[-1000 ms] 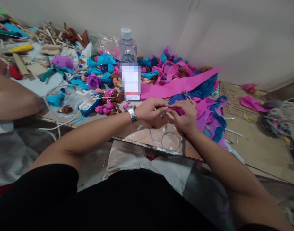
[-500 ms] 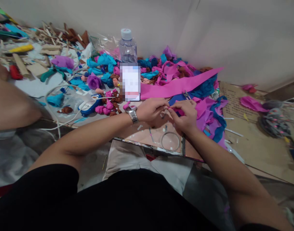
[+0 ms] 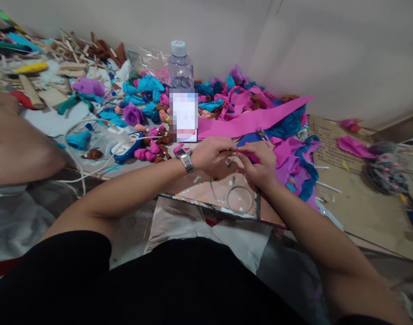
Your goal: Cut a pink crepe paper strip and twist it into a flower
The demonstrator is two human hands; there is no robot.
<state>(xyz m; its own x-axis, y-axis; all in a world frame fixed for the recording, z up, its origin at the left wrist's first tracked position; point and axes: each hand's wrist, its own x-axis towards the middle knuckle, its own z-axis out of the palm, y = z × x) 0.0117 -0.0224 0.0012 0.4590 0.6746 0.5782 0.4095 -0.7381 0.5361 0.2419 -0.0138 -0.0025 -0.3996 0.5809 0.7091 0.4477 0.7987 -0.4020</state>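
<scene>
Over the table's front part, my left hand [image 3: 213, 153] and my right hand [image 3: 259, 160] meet fingertip to fingertip. Both are closed in a pinch on a small bit of pink crepe paper [image 3: 237, 152], mostly hidden by the fingers. A long pink crepe paper strip [image 3: 233, 127] lies just beyond them. Wire cutters or pliers [image 3: 262, 133] rest behind my right hand, only their tips showing. Close on the right is a heap of pink and purple crepe paper [image 3: 287, 160]. Below my hands a thin ring [image 3: 239, 198] lies on the tabletop.
A phone [image 3: 184, 115] leans against a clear bottle [image 3: 180, 67]. Left of them lie several rolled paper flowers [image 3: 132, 113], a white cable [image 3: 81, 169] and wood scraps [image 3: 73, 67]. Another person's arm [image 3: 24, 140] reaches in at the left. Cardboard [image 3: 348, 185] covers the right side.
My fingers have shifted very slightly around the pink paper. The other person's arm at the left has moved a little to the right.
</scene>
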